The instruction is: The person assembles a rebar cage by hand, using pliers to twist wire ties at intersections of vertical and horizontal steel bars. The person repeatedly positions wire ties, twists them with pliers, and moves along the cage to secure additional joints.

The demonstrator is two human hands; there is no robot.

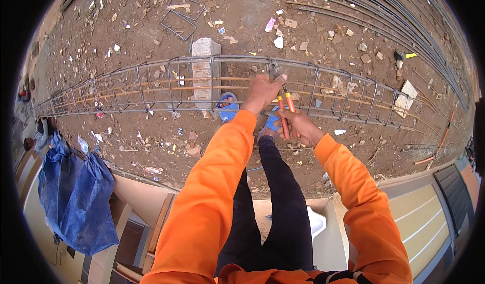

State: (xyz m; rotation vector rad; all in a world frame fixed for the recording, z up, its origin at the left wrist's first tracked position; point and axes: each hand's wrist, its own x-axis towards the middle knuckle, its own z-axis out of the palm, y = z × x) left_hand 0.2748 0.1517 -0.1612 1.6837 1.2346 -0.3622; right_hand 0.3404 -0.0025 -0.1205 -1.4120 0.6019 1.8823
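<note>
A long steel rebar cage (172, 84) with square stirrups runs across the view in front of me. My right hand (303, 126) grips the orange-and-yellow handles of a pair of pincers (287, 104). The dark jaws of the pincers reach up to the cage's far top bar, beside a stirrup. My left hand (262, 91) is closed at that same joint, its thumb next to the jaws. What its fingers hold is hidden. Under the cage, left of my hands, stands a pale concrete block (204, 49).
My feet in blue sandals (229, 107) are close under the cage's near side. Loose stirrups (183, 17) lie beyond it, and long rebars (374, 16) at the far right. An orange-handled tool (444, 137) is on the littered dirt at right. A blue tarp (76, 198) hangs at left.
</note>
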